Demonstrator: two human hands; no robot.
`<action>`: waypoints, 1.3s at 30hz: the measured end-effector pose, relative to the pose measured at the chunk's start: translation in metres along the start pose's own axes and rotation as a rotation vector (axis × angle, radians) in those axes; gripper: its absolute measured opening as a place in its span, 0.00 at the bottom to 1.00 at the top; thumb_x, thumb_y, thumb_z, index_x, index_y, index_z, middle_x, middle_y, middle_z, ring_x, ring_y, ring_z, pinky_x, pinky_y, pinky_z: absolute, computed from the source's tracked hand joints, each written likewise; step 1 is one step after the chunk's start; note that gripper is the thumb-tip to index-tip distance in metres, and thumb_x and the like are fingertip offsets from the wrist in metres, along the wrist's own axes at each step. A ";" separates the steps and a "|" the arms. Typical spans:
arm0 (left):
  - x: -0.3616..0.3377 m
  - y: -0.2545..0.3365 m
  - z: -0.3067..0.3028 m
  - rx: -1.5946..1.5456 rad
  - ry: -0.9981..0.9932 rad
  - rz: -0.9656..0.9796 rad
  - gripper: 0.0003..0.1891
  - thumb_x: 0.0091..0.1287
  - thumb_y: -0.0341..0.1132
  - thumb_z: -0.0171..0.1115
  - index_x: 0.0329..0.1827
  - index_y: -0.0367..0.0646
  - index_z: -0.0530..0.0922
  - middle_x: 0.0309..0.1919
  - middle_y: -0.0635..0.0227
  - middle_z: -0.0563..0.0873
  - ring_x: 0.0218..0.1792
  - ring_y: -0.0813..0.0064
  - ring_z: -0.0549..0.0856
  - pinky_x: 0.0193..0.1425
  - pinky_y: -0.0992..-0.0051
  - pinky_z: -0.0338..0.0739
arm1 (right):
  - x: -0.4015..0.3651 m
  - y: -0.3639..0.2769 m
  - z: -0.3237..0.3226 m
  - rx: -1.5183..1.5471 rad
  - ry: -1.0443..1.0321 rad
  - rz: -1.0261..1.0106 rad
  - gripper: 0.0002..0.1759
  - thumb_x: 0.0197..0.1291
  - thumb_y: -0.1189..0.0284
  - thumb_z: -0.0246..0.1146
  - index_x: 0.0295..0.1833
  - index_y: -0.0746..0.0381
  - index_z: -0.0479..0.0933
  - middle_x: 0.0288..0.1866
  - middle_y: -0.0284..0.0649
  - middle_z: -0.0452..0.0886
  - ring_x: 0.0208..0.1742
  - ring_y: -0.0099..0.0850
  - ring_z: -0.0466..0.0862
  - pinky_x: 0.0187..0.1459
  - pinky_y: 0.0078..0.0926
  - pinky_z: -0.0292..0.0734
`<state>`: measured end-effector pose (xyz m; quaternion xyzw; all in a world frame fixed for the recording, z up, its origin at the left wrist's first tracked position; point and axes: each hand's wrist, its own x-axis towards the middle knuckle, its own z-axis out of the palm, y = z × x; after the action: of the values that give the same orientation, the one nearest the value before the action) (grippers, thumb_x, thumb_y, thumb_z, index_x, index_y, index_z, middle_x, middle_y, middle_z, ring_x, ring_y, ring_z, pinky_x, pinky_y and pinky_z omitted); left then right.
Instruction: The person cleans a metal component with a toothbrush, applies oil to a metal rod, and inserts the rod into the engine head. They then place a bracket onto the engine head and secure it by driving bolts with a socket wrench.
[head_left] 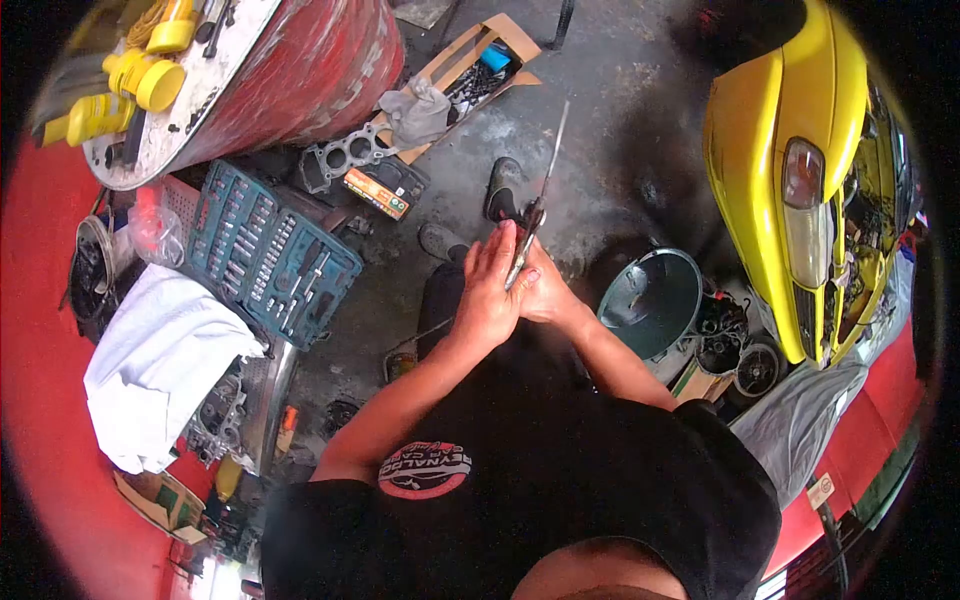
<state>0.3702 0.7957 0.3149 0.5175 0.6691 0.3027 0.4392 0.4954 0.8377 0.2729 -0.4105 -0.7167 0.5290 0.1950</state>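
Both hands meet in front of the body, near the middle of the head view. A long thin metal tool [553, 160] runs between them, its slim shaft pointing up and away over the floor. My left hand [490, 285] and my right hand [548, 290] press around its darker lower part. Which fingers carry the tool is partly hidden where the palms overlap. Beyond the hands, dark shoes [506, 188] show on the grey floor.
An open socket set [265, 255] and a white cloth [165, 360] lie at the left. A red drum [310, 75], cardboard box [515, 40] and gasket [350, 155] are farther off. A dark basin [650, 305] and yellow car [745, 170] stand right.
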 end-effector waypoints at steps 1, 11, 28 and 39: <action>-0.002 0.005 -0.001 0.039 -0.006 -0.009 0.35 0.68 0.40 0.61 0.76 0.40 0.58 0.69 0.49 0.69 0.71 0.47 0.63 0.73 0.55 0.59 | -0.005 0.009 0.003 0.038 -0.002 -0.010 0.37 0.50 0.61 0.69 0.63 0.66 0.66 0.60 0.55 0.71 0.62 0.54 0.71 0.64 0.44 0.67; 0.187 0.006 -0.120 -0.318 0.087 0.125 0.17 0.70 0.39 0.58 0.53 0.35 0.79 0.44 0.56 0.87 0.48 0.63 0.87 0.53 0.63 0.79 | -0.028 -0.048 -0.005 0.072 -0.229 0.222 0.32 0.40 0.63 0.75 0.52 0.63 0.75 0.41 0.44 0.78 0.42 0.43 0.82 0.48 0.37 0.78; 0.360 -0.052 -0.031 0.189 -0.242 0.120 0.19 0.59 0.52 0.69 0.31 0.43 0.85 0.28 0.62 0.87 0.29 0.66 0.84 0.35 0.66 0.75 | -0.021 -0.064 0.006 0.072 -0.249 0.020 0.24 0.37 0.63 0.77 0.39 0.64 0.79 0.34 0.44 0.80 0.38 0.44 0.83 0.43 0.37 0.79; 0.320 -0.070 -0.081 0.855 -0.160 0.934 0.10 0.65 0.37 0.58 0.37 0.41 0.85 0.46 0.59 0.86 0.54 0.63 0.82 0.65 0.56 0.71 | -0.013 -0.060 0.006 0.056 -0.253 0.022 0.20 0.39 0.62 0.77 0.32 0.63 0.79 0.40 0.43 0.83 0.41 0.44 0.84 0.46 0.36 0.79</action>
<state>0.2423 1.0871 0.2015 0.9052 0.4000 0.1287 0.0642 0.4756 0.8179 0.3276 -0.3425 -0.7160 0.5985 0.1088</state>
